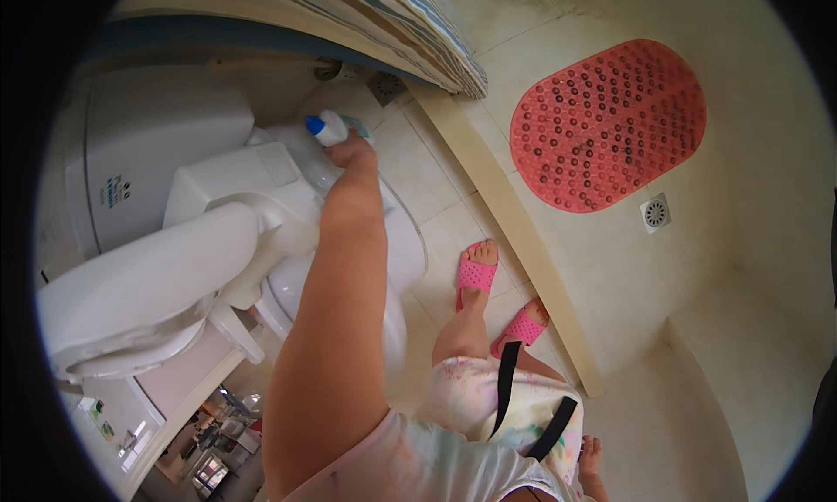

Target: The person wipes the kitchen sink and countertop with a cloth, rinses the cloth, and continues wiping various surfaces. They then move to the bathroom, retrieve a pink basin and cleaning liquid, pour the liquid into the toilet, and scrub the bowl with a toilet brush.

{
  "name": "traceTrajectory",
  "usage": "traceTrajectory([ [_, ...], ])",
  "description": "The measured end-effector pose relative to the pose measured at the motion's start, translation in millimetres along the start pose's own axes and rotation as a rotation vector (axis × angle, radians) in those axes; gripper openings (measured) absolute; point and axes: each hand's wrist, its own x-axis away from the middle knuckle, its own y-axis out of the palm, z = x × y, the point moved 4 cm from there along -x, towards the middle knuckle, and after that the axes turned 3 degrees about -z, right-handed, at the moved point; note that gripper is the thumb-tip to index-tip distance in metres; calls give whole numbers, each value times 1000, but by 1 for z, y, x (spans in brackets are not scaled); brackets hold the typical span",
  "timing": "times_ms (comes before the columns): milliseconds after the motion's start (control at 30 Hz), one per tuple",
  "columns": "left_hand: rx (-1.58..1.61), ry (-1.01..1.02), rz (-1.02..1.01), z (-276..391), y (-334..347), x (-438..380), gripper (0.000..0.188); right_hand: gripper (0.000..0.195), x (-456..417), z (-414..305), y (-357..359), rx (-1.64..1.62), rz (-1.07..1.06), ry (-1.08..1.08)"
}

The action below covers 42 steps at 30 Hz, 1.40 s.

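Observation:
My left hand (352, 148) reaches out past the toilet and grips a white plastic bottle (332, 128) with a blue cap. The cap points left, away from my fingers. Below and left of that hand is the white toilet (281, 195), with its lid (157, 260) raised. Part of the bowl is hidden behind my forearm. At the lower right, my right hand (590, 453) hangs beside my patterned shorts. Its fingers are partly bent, and no object is visible in them. I stand in pink slippers (477, 274) on the tiled floor.
A raised beige threshold (503, 227) curves between the toilet side and a shower area. Beyond it lie a red bumpy bath mat (608, 126) and a floor drain (655, 213). A striped curtain (392, 25) hangs above. Another drain (386, 87) and a round container (337, 70) stand near the back wall.

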Motion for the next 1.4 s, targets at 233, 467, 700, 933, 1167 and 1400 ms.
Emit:
traceTrajectory([
  [233,215,-74,-123,-22,7,-59,65,39,-42,-37,-2,-2,-3,-9],
  [467,-1271,940,-893,-36,24,-70,42,33,-28,-62,-2,-5,-7,-76],
  [700,-1156,972,-324,166,39,-57,30,30,-16,-58,-11,14,-94,6],
  [933,-1236,1071,-227,282,-9,-77,25,28,-13,-51,4,-71,-108,89],
  [1167,-1306,1150,-185,319,-61,-68,21,25,4,-60,9,-99,-181,5],
  [1400,-1364,1307,-65,372,-162,-6,20,22,20,-71,-7,-176,-166,-161],
])
